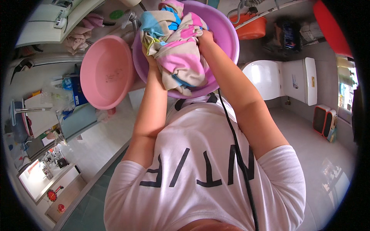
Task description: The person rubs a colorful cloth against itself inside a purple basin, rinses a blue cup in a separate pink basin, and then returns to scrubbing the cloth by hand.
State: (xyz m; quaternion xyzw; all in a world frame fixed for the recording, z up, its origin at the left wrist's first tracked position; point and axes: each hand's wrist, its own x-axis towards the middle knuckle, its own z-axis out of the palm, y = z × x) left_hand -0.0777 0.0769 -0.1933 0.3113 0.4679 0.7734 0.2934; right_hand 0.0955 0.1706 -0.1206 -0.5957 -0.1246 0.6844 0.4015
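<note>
A bunched cloth (183, 62) with beige, pink, blue and yellow-green patches is lifted in folds over a purple plastic basin (228, 52). My left hand (149, 57) grips its left side, the fingers mostly hidden beneath the fabric. On the other side my right hand (205, 37) clutches the cloth near a bright pink patch, with its fingertips covered. Some of the lower folds hang near the basin's front rim. Whatever lies in the basin under the cloth cannot be seen.
Left of the purple basin stands a pink plastic basin (105, 72). A metal faucet (133, 21) rises behind them. At right are a white toilet (261, 79), an orange basin (253, 29) and a small orange-and-black appliance (321, 119). A black cable (235, 138) hangs down my shirt.
</note>
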